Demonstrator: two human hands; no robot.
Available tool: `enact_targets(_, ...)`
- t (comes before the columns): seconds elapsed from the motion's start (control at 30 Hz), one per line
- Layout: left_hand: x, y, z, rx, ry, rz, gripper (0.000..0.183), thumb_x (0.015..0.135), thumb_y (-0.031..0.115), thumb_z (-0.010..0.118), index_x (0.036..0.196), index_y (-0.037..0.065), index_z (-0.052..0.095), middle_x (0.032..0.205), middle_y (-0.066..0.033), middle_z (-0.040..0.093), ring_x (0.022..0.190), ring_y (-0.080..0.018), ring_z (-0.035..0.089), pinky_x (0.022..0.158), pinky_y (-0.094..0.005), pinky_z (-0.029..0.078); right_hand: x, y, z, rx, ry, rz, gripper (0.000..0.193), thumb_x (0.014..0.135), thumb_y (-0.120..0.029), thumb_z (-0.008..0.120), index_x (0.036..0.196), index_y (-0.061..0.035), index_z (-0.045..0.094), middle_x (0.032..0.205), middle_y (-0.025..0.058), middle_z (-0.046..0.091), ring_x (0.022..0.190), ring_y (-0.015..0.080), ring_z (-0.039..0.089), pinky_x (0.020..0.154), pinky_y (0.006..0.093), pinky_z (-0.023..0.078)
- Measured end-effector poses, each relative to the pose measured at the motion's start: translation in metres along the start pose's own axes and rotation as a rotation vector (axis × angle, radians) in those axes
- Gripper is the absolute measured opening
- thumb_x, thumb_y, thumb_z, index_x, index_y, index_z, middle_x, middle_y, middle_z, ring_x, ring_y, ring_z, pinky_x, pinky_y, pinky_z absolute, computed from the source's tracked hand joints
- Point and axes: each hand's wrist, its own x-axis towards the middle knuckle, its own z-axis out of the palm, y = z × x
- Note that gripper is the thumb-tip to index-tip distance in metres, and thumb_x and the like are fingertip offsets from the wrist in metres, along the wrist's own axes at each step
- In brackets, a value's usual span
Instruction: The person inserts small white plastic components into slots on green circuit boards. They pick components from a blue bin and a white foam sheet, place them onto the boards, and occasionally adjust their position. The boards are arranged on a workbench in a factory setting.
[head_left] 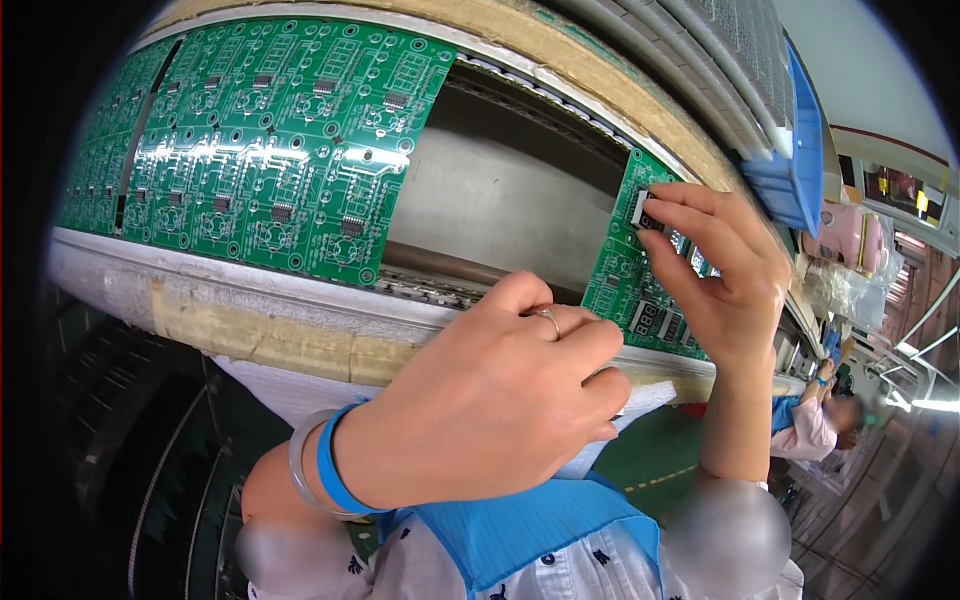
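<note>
Between the thumb and fingers of my right hand [728,265] is a small black-and-white digit display [641,208], pinched at the upper left part of a green circuit board [606,292]. Other digit displays [648,320] sit on the same board, some partly behind the fingers. My left hand [490,390], with a ring, a bangle and a blue wristband, is closed just in front of the board's near left corner. Its fingers curl under and hide whatever they hold, if anything.
More green circuit board panels [300,165] lie along the conveyor rails [300,285] at left. A bare metal bed [490,190] shows between the boards. Stacked grey trays [690,60] and a blue bin [795,160] stand at far right. Another person [815,420] is further off.
</note>
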Motion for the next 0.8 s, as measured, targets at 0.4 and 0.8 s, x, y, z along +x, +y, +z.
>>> enact_targets(0.4,-0.0003,0.0006,0.0000,-0.010,-0.007,-0.005,0.029,0.077,0.032,0.080,0.090,0.011,0.064,0.102,-0.0033,0.061,0.100,-0.0184,0.065,0.091,-0.0371,0.042,-0.0031,0.0003,-0.0025,0.002,-0.041,0.003,0.029,0.075,0.006,0.081,0.103,-0.0010,0.076,0.106,0.0122,0.075,0.092,0.0224,0.071,0.079,0.0306,0.054)
enact_targets(0.8,-0.0006,0.0002,0.0007,-0.007,-0.003,-0.003,0.030,0.077,0.033,0.079,0.089,0.011,0.064,0.101,-0.0033,0.062,0.101,-0.0187,0.065,0.090,-0.0373,0.042,-0.0017,-0.0012,0.0035,-0.001,0.016,-0.012,0.027,0.073,0.002,0.083,0.099,-0.0035,0.076,0.100,0.0102,0.075,0.084,0.0259,0.070,0.073,0.0347,0.056)
